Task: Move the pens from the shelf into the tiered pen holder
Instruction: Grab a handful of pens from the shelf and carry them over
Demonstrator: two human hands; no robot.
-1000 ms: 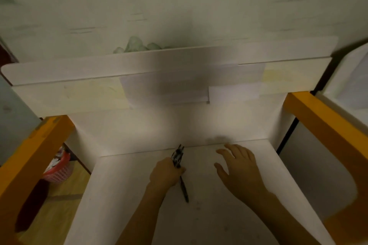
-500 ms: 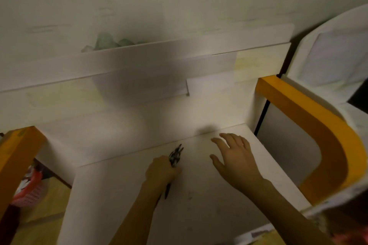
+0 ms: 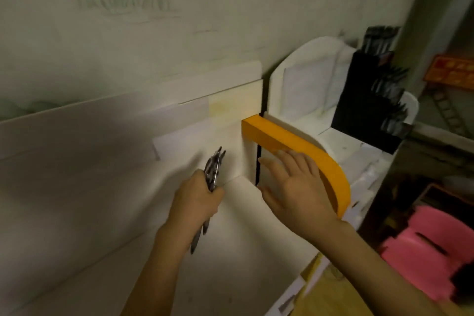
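My left hand grips a bunch of dark pens, their tips sticking up above my fist and their lower ends showing below it. The hand hovers over the white shelf. My right hand is spread with straight fingers near the shelf's right end, holding nothing. The black tiered pen holder stands at the upper right on a neighbouring white unit, with several dark pens standing in its tiers.
An orange curved side rail bounds the shelf on the right, just beyond my right hand. A white back panel and the wall rise behind. A pink plastic object sits low at the right.
The view has swung to the right, bringing the pen holder into sight. My left hand has lifted the pens off the shelf and moved them right; my right hand moved toward the orange rail.
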